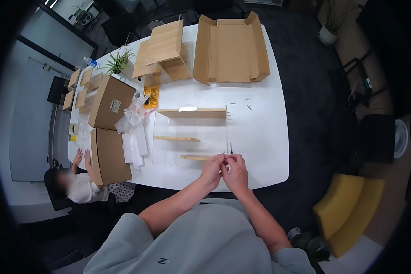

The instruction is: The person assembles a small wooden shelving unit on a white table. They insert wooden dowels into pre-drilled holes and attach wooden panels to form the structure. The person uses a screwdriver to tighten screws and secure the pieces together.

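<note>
My left hand (212, 169) and my right hand (235, 173) meet near the table's front edge, fingertips pinched together. What they pinch is too small and too covered to make out. Just beyond the fingers, a small screwdriver (231, 148) with a dark handle lies on the table. Next to my hands is a partly built shelf: a clear panel (187, 125) with a long wooden board (194, 113) at its far side, a middle wooden strip (173, 138) and a near wooden strip (195, 157), whose right end my left hand partly covers.
Several screws (249, 108) lie beyond the shelf on the white table (265, 137). An open cardboard box (233, 50) and wooden shelf pieces (164, 43) stand at the back. Brown cartons (110, 155), plastic wrap (133, 112) and a potted plant (118, 61) are left. A person (84, 185) sits at the left edge.
</note>
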Available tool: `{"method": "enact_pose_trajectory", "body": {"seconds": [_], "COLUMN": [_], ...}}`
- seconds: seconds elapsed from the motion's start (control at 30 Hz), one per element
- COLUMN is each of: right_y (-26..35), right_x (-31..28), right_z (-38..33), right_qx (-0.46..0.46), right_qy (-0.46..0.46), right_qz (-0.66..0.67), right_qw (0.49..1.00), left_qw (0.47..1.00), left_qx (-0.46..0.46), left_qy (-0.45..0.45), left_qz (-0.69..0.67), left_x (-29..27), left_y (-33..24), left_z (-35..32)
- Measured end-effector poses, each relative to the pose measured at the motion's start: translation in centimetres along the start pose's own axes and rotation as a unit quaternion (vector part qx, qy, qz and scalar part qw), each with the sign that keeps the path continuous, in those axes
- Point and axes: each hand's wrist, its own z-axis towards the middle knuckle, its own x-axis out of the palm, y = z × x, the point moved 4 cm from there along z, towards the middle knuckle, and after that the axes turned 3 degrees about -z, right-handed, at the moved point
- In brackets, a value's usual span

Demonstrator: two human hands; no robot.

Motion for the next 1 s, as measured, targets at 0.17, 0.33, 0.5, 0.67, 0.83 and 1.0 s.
{"method": "enact_pose_trajectory", "body": {"seconds": [0.17,0.33,0.5,0.67,0.83,1.0], "right_y": [-0.9,-3.8,-10.3,-20.7,-22.1,-19.5], "right_x": [0.2,0.6,-0.9,1.0,2.2,4.1], "right_z": [-0.6,-0.6,-0.8,-0.7,1.6,4.0], "right_qx": [-0.001,0.007,0.155,0.193,0.184,0.148], "right_qy": [-0.034,-0.061,-0.03,0.035,0.017,0.037], "right_qz": [0.032,0.059,0.068,-0.099,-0.145,-0.188], "right_qw": [0.999,0.996,0.985,0.976,0.972,0.97], "left_qw": [0.999,0.972,0.741,0.791,0.768,0.735], "left_qx": [0.01,0.107,0.366,0.186,0.183,0.171], "left_qy": [0.045,-0.02,-0.164,-0.126,-0.149,-0.166], "left_qz": [-0.001,0.208,0.539,0.57,0.596,0.634], "left_x": [1.0,0.8,-0.5,-1.0,1.6,1.3], "left_y": [1.9,0.1,-2.1,-2.2,-1.8,-1.4], "left_z": [1.0,1.5,5.3,10.8,11.1,11.7]}}
